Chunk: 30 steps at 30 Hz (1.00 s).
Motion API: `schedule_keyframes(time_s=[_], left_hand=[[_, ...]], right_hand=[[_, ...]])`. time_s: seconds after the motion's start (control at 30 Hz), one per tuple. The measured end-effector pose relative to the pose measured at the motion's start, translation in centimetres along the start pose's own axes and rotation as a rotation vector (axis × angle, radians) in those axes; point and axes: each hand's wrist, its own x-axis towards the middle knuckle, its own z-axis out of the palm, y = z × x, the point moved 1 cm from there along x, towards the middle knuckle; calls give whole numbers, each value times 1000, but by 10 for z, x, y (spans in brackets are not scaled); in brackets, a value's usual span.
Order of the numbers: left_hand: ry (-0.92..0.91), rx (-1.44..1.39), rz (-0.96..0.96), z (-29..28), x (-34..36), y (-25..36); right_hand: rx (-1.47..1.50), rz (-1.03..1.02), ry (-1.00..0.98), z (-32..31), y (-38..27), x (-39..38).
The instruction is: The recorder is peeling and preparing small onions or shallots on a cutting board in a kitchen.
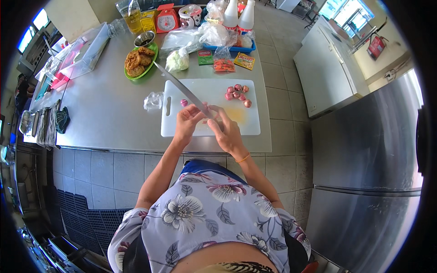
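My right hand [230,135] is closed on a large kitchen knife [183,90], whose long blade points up and to the left above the white cutting board [200,86]. My left hand [184,126] pinches a small pinkish shallot against the blade near the knife's base; fingers and blade partly cover it. At the board's right lies a group of several reddish shallots [236,94]. One purple shallot [184,103] sits apart, left of the blade. Just past the board's left edge is a crumpled clear plastic bag [154,101].
Beyond the board are a green plate of fried food [153,68], a bagged pale vegetable [177,60], a bag of red chillies [224,65] and a red scale [167,21]. Two white bottles [246,18] stand far back. A steel refrigerator [364,150] is on the right.
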Motion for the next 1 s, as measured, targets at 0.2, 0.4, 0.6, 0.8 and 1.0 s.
schedule_keyframes(time_s=[0.2, 0.4, 0.6, 0.8, 1.0], left_hand=[[-26, 74, 18, -5, -1, 2], [10, 106, 45, -3, -1, -2], [-15, 68, 0, -9, 1, -8], [-41, 34, -33, -10, 3, -9], [-12, -41, 6, -2, 1, -7]], right_hand=[[-90, -16, 2, 3, -6, 0], [-85, 51, 36, 7, -3, -1], [102, 187, 50, 11, -2, -2], [313, 197, 56, 13, -3, 0], [436, 231, 99, 18, -1, 0]])
